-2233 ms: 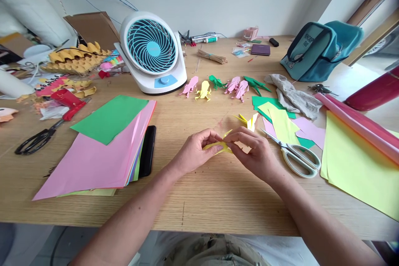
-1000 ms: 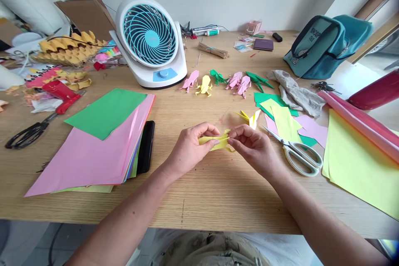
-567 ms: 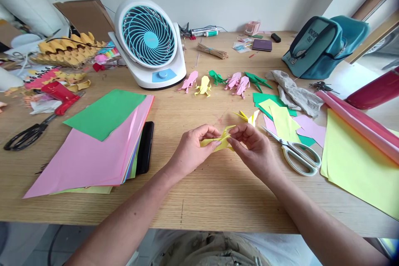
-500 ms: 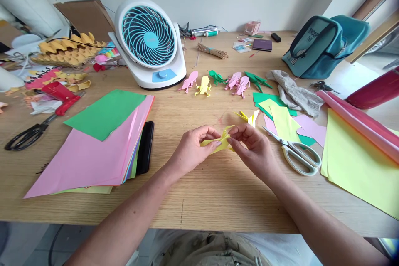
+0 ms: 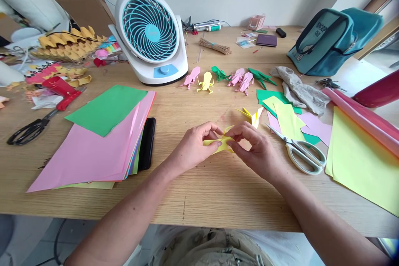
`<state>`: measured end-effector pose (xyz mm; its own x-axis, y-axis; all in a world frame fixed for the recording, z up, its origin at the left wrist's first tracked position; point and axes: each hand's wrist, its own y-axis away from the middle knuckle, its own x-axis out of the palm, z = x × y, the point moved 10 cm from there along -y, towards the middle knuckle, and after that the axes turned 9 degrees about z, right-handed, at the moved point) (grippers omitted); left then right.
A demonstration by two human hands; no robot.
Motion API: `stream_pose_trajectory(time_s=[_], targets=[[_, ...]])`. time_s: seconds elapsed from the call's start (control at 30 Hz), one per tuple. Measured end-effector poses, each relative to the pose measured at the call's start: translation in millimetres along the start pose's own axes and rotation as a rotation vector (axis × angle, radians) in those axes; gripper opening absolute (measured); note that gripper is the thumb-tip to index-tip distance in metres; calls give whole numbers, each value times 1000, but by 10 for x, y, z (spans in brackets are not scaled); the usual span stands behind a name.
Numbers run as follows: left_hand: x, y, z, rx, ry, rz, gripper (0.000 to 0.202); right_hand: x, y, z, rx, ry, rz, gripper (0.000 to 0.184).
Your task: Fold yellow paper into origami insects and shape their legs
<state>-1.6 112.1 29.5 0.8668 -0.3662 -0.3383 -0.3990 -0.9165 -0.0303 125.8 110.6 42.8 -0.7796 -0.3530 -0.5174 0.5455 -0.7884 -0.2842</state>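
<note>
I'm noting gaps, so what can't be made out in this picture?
Head view, all three:
Folded yellow paper: partly covered by left hand and right hand.
Flat black rectangular device: left side beneath multicoloured paper sheets.
Smooth red rounded object: cut off by picture's right edge.

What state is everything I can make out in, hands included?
Left hand, pinching the yellow paper
Right hand, pinching it too
Yellow paper, folded, between both hands
White-handled scissors, lying flat, blades closed
Fan, standing, tilted back; running or not unclear
Black phone, lying flat, partly under the paper stack
Stick bundle, tied
Grey cloth, crumpled
</note>
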Motion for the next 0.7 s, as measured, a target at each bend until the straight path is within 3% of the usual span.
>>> stream_pose_trajectory(time_s=[0.2,0.33,0.47,0.7], targets=[[-130,13,82,-4,210,-166,16,-58,0,-258,166,-415,-124,27],[-103,28,168,16,399,-262,24,101,-20,-340,271,-644,-89,34],[15,38,231,-6,425,-289,28,280,5,-383,345,-744,-61,37],[105,29,311,-61,358,-262,33,305,37,-427,372,-761,-81,37]])
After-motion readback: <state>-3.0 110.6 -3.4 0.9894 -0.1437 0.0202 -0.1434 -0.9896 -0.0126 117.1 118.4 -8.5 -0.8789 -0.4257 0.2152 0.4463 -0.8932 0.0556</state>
